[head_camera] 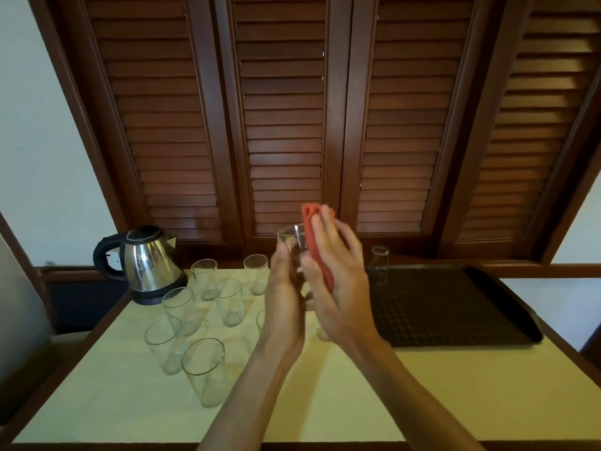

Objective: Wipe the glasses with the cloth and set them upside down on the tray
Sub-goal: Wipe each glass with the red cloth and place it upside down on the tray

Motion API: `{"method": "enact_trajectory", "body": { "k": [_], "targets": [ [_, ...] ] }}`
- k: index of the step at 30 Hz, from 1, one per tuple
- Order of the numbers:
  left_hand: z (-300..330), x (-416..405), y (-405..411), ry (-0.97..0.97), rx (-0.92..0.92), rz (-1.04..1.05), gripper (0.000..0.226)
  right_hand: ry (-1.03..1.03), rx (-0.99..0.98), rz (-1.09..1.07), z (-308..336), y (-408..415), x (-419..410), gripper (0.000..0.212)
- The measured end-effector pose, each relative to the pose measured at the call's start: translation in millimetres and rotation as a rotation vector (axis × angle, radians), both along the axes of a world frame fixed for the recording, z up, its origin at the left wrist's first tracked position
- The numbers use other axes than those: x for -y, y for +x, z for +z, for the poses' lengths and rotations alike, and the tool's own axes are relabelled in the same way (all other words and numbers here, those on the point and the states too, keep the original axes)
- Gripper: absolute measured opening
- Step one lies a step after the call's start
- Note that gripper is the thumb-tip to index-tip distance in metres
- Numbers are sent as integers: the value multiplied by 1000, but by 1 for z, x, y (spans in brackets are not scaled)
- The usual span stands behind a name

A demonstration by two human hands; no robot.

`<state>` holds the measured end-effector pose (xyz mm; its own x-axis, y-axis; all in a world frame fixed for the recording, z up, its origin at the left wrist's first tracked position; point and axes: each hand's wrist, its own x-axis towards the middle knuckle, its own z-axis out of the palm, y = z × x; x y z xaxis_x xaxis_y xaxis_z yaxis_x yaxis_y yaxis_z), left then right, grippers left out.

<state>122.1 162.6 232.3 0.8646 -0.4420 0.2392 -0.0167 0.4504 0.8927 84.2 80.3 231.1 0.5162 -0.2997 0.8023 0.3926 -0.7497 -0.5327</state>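
Both hands up over the table (130, 402), just left of the tray (455, 307). Left hand (284, 297) grips a clear glass (292, 244) from the left side, fingers curled round its wall, rim end pointing up and away. Right hand (338, 271) holds the red cloth (317, 245) against the glass's right side, fingers spread over the cloth and pressing it on; the cloth's top edge sticks up above the rim. Lower part of the glass is hidden between the palms, so can't tell how far down the cloth reaches.

Tray is dark w/ a dimpled surface and lies on the right half of the table. One glass stands upside down (380, 265) at the tray's far left corner, well apart from the hands.

Left of the tray, a group of upright glasses (229, 302) stands on the pale tabletop, six plainly seen. Prob. two more sit behind the forearms, only slivers showing.

A steel kettle (149, 262) w/ a black handle sits further left of the tray, at the table's back left corner, just beside the nearest glasses. Brown louvred shutters (283, 125) fill the wall behind the tray and table.
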Motion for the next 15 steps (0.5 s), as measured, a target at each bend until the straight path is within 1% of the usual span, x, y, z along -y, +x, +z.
{"method": "enact_trajectory", "body": {
  "k": [2,3,5,6,7,9,11,15],
  "targets": [
    [-2,-1,-7,10,-21,-47,58,108,-34,55,12,0,-1,57],
    [-1,-3,-3,2,-6,-50,60,122,-55,100,5,-4,-8,57],
    [7,-9,10,-16,8,4,63,79,-110,199,-19,-16,-28,57],
    [11,-11,13,-20,6,33,61,65,-129,225,-26,-20,-32,57],
    [10,-11,12,-2,25,50,56,80,-135,228,-25,-18,-28,57],
    [2,-8,1,96,86,39,47,184,-146,177,-7,-6,-14,60],
    [-2,-8,-7,139,87,52,46,241,-135,167,8,0,-6,60],
    [12,-12,11,14,39,105,40,99,-150,212,-28,-14,-33,60]
  ]
}}
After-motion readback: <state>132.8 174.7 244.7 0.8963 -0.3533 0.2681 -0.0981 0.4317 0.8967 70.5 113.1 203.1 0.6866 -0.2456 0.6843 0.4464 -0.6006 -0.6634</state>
